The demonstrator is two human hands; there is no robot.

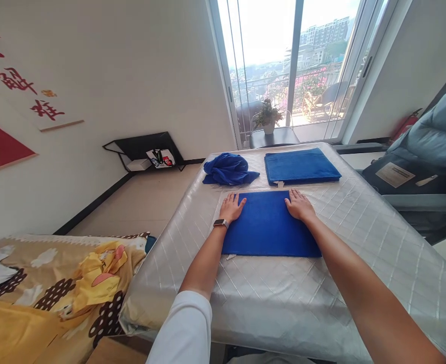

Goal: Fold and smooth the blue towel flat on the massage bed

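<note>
Silvery diamond-patterned tablecloth (367, 232) before bright glass sliding door (259, 40). Flat rectangular blue cloth (270, 227) between hands, long axis left to right. Left hand (231, 207) (dark-faced watch (220, 222) on wrist) and right hand (300, 205) equally near, palms down at far corners, fingers spread, grasping nothing. Beyond: crumpled blue cloth (228, 169), neat blue folded pile (302, 166).

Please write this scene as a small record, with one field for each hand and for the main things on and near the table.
Left hand: open, palm down, at the far left corner of the flat blue cloth
Right hand: open, palm down, at the far right corner of the same cloth
Left wrist: watch
Beyond left hand: crumpled blue cloth
Beyond right hand: folded blue pile, layers showing
Table: shiny cover with crossing lines
Past the table: potted plant on a chair
</note>
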